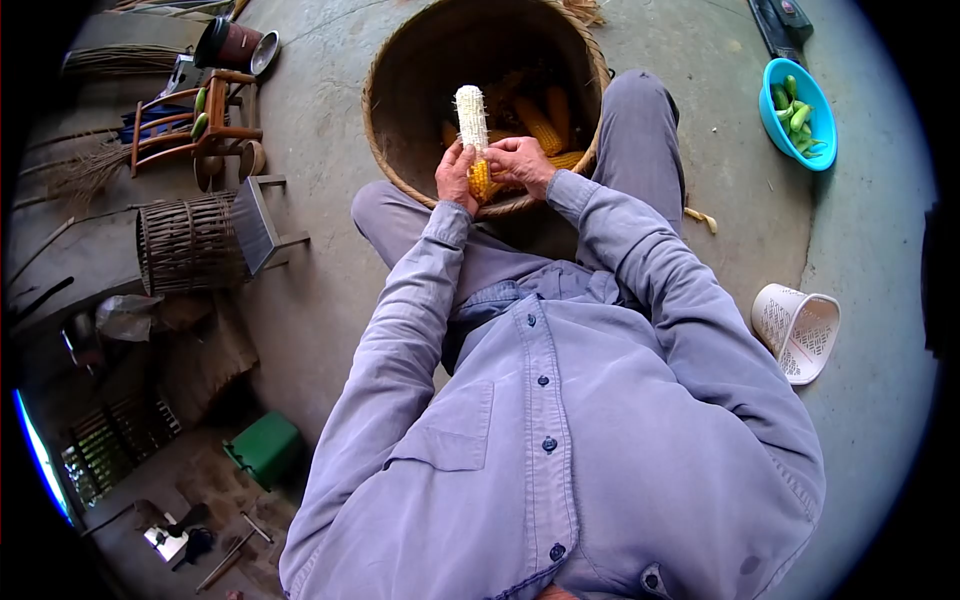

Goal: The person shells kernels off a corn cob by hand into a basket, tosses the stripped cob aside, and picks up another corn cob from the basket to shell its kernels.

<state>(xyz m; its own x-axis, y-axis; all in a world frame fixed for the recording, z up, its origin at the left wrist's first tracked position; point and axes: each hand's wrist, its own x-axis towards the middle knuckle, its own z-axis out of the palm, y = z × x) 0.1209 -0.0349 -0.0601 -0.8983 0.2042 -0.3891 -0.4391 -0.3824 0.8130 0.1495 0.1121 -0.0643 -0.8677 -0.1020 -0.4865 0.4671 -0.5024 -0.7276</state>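
corn cob between two hands, at the basket's near side

the cob points away from the body, leaning slightly left. its far stretch is pale and bare, standing clear beyond the fingers; yellow kernels cover the near end, which lies between the two hands.

left hand: gripping the cob from its left side, thumb laid along it about where bare gives way to yellow. right hand: to the right of the cob, fingers bent in and meeting it at the kernels; how firmly they press, cannot tell.

beyond and beneath the hands, a big round basket with a rope-like rim. inside it, more yellow cobs, most toward the right. the person's knees flank it, left and right.

farther out, right: a turquoise bowl holding green vegetables; nearer, a white perforated basket tipped on its side. left: a wooden chair far off, a slatted basket nearer, then a green bin nearer still. concrete floor between.
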